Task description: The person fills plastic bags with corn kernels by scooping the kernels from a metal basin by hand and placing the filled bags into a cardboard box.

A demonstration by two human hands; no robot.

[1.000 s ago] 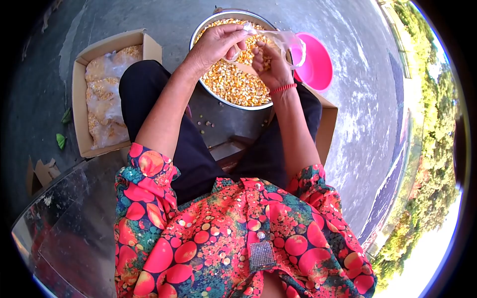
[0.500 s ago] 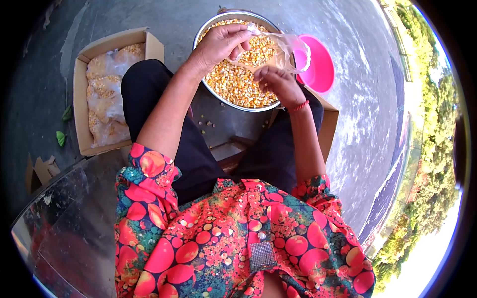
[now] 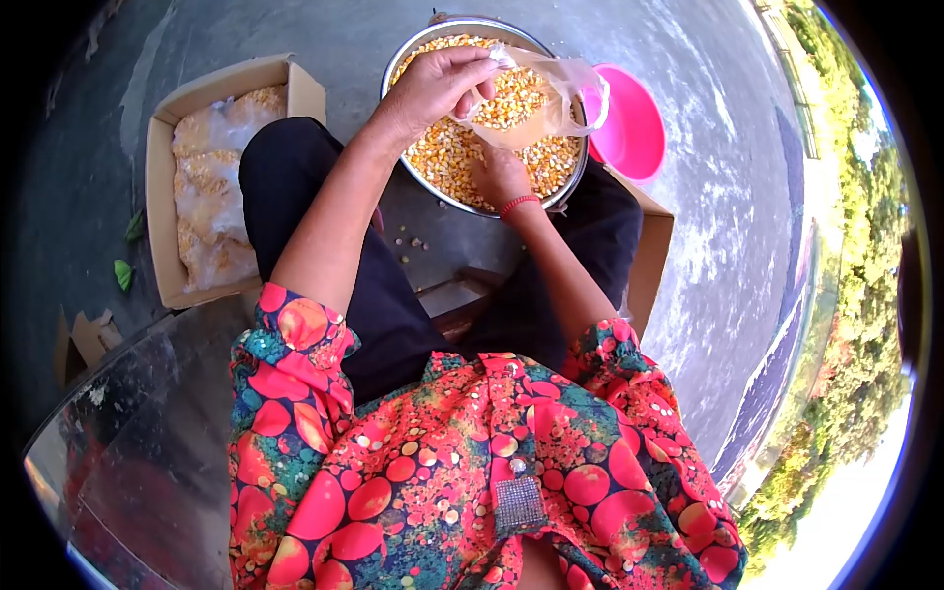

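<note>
A round metal basin (image 3: pixel 420 176) full of yellow and white corn kernels (image 3: pixel 442 157) stands in front of my knees. Above it, my left hand (image 3: pixel 440 87) is closed on the gathered edge of a clear plastic bag (image 3: pixel 578 90). The bag hangs to the right over the kernels, its mouth spread. My right hand (image 3: pixel 502 177) is down in the corn below the bag, with a red bracelet at the wrist. Its fingers are hidden by the kernels and the bag.
On the left, a cardboard box (image 3: pixel 160 236) holds several clear bags of corn. A pink basin (image 3: pixel 634 128) sits right of the metal one, and another cardboard box (image 3: pixel 650 251) is beside my right leg. Green leaves (image 3: pixel 123 274) lie on the concrete floor.
My right hand has moved left and down from beside the bag into the corn. The bag's free end has shifted slightly, while my left hand keeps its hold in nearly the same place.
</note>
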